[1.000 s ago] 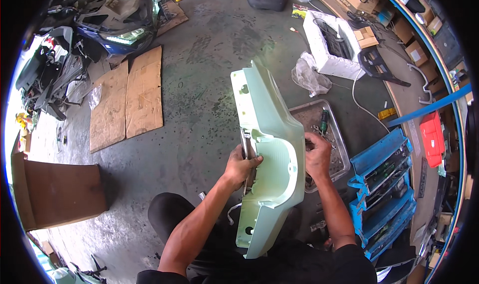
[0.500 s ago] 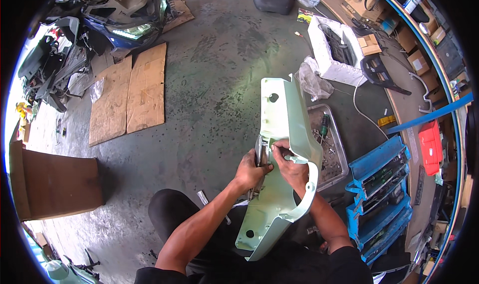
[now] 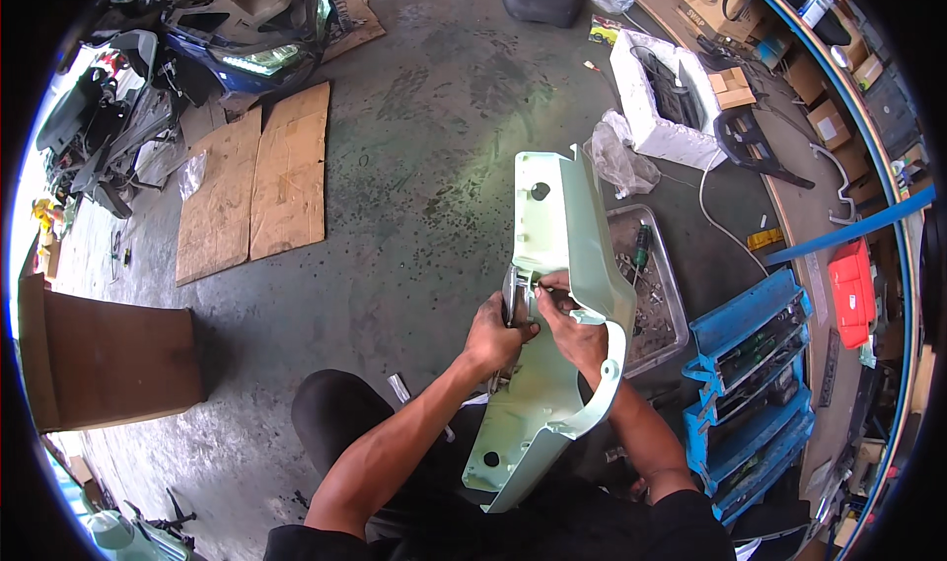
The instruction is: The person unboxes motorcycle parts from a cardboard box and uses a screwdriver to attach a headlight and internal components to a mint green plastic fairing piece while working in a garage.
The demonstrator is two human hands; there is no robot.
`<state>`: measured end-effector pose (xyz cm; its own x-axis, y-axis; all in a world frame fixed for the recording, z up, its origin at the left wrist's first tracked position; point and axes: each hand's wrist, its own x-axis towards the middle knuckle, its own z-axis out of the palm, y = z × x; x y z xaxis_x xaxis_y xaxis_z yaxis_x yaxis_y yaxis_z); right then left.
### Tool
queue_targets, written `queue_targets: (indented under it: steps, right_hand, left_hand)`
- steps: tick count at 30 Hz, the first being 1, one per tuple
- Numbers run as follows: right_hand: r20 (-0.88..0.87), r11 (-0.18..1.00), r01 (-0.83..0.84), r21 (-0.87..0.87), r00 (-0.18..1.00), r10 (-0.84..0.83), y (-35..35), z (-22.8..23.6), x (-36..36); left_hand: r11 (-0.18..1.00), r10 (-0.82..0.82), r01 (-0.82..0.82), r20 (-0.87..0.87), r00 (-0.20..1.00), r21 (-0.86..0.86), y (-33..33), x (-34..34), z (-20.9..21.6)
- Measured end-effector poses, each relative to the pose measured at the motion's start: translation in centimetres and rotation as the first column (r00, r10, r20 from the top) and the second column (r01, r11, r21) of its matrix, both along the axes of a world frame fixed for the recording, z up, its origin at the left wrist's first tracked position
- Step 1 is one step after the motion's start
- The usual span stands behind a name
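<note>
A pale green moulded plastic panel (image 3: 548, 221), looking like a scooter body cover, stands tilted over my lap with its hollow inner side towards me. At the panel's left edge my left hand (image 3: 493, 336) is closed around a slim shiny silver part (image 3: 511, 290); the part's kind is unclear, and my palm covers its middle. Inside the hollow my right hand (image 3: 575, 334) has thumb and finger pinched together beside the silver part's upper end. Whatever lies between those fingertips is too small to make out. My right wrist passes behind the panel's curved rim.
A metal tray (image 3: 681, 310) with a green-handled screwdriver (image 3: 642, 248) and small hardware lies right of the panel. Beside it stands an open blue toolbox (image 3: 750, 324). Further off are a white foam box (image 3: 641, 68), flattened cardboard (image 3: 286, 181) and a brown carton (image 3: 123, 359).
The panel has shifted very slightly, its lower end a little up and left. Both hands keep almost the same place and grip.
</note>
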<state>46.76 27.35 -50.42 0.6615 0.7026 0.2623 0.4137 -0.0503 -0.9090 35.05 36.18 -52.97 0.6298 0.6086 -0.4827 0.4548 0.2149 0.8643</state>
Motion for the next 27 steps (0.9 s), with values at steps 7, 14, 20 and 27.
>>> queue_targets:
  steps: [7,14,20,27]
  right_hand:
    - [-0.149,0.997,-0.081,0.008,0.985,0.081,-0.2,-0.5,0.2]
    - [-0.068,0.998,-0.065,0.014,0.995,0.066,-0.3,-0.6,0.2]
    - [0.051,0.997,-0.069,-0.047,0.996,0.071,-3.1,-0.5,4.5]
    - [-0.438,0.999,0.005,0.032,0.899,0.010,-5.6,-2.4,7.5]
  left_hand:
    - [0.997,-0.048,0.052,-0.069,0.996,0.053,0.2,0.1,0.5]
    - [0.994,-0.051,0.060,-0.091,0.995,0.094,0.2,0.1,0.7]
    - [0.984,0.123,-0.097,0.184,0.975,-0.147,2.0,-0.8,0.2]
    - [0.886,0.268,-0.104,0.315,0.910,-0.453,3.4,-1.1,1.4]
